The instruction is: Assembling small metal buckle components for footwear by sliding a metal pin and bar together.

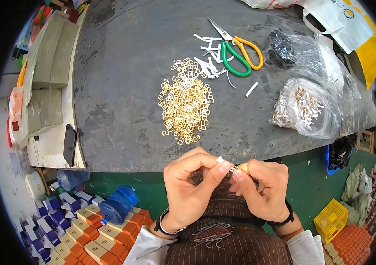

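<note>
Both hands meet at the table's near edge, fingertips pinched together. Between thumb and forefinger my left hand (190,183) grips a short white strip (220,159), its end poking up past the thumb. My right hand (265,187) pinches a small buckle (233,168) against that strip; the fingers cover most of it. Whether the strip runs through the buckle I cannot tell. Beyond the hands lies a heap of gold buckles (186,104). White strip offcuts (210,66) lie at its far right, beside scissors (227,37) with one green and one yellow handle.
A clear plastic bag (305,108) of buckles with white strips sits at the right, near crumpled plastic and a black bundle (281,49). One strip (252,89) lies alone. Left stands a side surface with a phone (69,145). Below are stacked boxes (102,240) and a blue water bottle (119,204).
</note>
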`<state>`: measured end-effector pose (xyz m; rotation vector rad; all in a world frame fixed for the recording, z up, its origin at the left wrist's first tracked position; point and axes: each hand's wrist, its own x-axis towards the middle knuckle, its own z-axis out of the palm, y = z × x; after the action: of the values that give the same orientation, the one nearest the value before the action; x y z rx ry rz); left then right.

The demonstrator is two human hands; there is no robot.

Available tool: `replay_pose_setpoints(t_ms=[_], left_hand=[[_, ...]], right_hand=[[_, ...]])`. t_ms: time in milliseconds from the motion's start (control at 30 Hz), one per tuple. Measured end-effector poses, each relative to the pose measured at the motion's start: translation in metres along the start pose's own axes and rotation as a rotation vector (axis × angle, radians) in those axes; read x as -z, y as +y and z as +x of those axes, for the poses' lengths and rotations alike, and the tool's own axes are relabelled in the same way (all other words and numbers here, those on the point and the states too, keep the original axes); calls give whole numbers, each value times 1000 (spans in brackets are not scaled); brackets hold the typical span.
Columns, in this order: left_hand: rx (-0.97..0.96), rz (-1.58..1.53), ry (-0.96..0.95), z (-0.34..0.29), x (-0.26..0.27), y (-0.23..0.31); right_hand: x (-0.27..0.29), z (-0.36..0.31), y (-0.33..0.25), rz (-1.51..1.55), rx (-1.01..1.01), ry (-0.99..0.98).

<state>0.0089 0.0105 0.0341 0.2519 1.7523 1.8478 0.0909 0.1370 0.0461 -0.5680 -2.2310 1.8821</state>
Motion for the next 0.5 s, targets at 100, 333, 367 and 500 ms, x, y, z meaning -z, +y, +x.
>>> replay_pose_setpoints(t_ms=[100,333,367,500], left_hand=[[8,31,11,-1,1,1],[-6,93,13,-2,1,2],[-27,108,8,-2,2,1],[-66,151,13,-3,0,3]], right_hand=[[0,-1,1,-35,38,13],[-2,-5,5,-87,92,41],[-2,-5,6,-104,105,51],[-1,-6,3,-144,109,61]])
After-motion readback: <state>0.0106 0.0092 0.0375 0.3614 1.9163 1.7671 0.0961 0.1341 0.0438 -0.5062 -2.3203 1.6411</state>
